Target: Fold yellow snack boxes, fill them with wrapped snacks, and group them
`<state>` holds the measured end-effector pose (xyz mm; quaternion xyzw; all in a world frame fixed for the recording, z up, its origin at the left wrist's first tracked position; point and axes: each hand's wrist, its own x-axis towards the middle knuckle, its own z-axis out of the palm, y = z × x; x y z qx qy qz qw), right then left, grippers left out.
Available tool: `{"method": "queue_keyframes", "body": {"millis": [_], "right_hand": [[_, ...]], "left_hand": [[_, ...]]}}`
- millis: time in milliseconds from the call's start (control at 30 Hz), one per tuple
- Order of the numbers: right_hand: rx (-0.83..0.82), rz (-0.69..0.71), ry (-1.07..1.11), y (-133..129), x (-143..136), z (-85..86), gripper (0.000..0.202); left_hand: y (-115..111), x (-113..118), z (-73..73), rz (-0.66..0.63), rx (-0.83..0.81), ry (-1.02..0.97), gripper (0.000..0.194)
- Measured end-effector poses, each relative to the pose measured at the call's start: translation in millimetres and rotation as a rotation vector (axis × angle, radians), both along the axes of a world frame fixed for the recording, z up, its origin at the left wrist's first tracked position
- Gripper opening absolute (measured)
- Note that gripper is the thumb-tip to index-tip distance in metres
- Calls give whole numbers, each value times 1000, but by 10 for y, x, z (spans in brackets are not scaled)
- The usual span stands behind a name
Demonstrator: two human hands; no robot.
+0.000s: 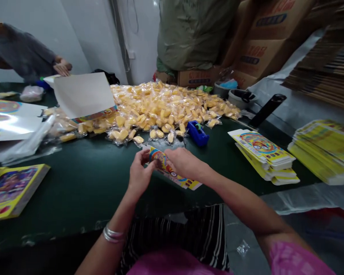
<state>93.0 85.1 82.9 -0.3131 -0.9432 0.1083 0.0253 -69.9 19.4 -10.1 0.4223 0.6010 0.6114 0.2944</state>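
A printed card is pinched at its far end between the left hand and right hand, above the table's near edge. It is judged light and bendable; grip by edges is advised.

Soft, even indoor light, rather dim at the frame's bottom. Strong white glare sits on the glossy printed sheets at the left edge. Wide-angle bending stretches the corners; the stacked brown cardboard boxes upper right look soft and smeared.
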Motion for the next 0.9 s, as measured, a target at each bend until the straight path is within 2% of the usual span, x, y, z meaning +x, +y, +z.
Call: {"method": "queue_keyframes", "body": {"millis": [100,200,267,400,433,500,600,667,733,800,900], "right_hand": [[41,33,-68,51,-57,-16,17],[-83,24,27,166,-114,-122,26],[-264,14,125,281,-139,-197,36],[-903,-95,227,501,-156,-278,21],[-1034,-132,226,536,-164,-282,24],[-1173,-180,217,586,-198,-290,37],[-1241,-213,193,650,-255,-352,43],[-1273,-241,199,701,-254,-447,35],[-1315,-279,247,746,-202,-564,25],[-1364,-326,328,756,-116,-668,24],[-1484,-355,567,661,-10,-769,37]], "left_hand": [[49,-203,3,-165,-75,-130,40],[87,-375,39,-334,-136,-229,35],[113,-445,50,-404,-172,-281,34],[158,-547,48,-476,-258,-344,27],[169,-570,52,-489,-280,-353,24],[198,-602,63,-512,-324,-364,21],[284,-609,61,-534,-390,-368,21],[366,-605,32,-522,-421,-361,21],[431,-626,-7,-452,-407,-343,20],[433,-676,-36,-296,-332,-320,19],[272,-714,-48,-29,-217,-308,29]]}}
